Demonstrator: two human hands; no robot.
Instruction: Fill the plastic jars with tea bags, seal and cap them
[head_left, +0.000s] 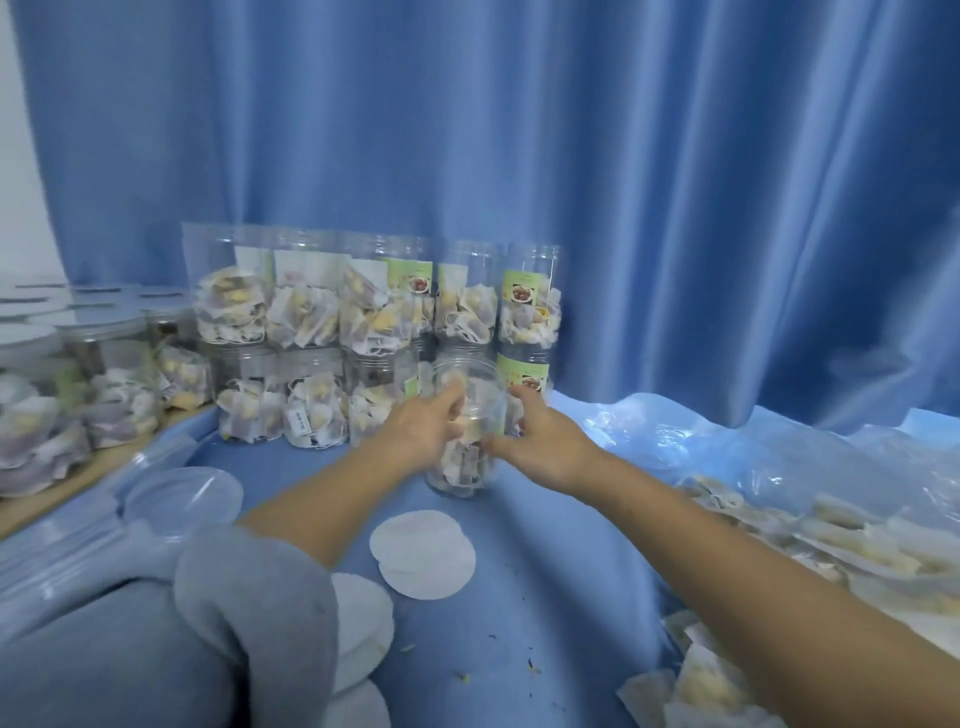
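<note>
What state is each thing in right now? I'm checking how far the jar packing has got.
Jar in hands: upright, uncapped, partly filled with tea bags.
Left hand: gripping the jar's side.
Right hand: on the jar's other side.
Stacked jars: filled, two tiers.
Seal discs: loose, lying flat.
Clear lid: off, lying flat.
Loose tea bags: heaped at right.

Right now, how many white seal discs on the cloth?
4 visible: two overlapping discs in front of the held jar, one beside the grey knee, one at the bottom edge. The knee may hide more.
</note>
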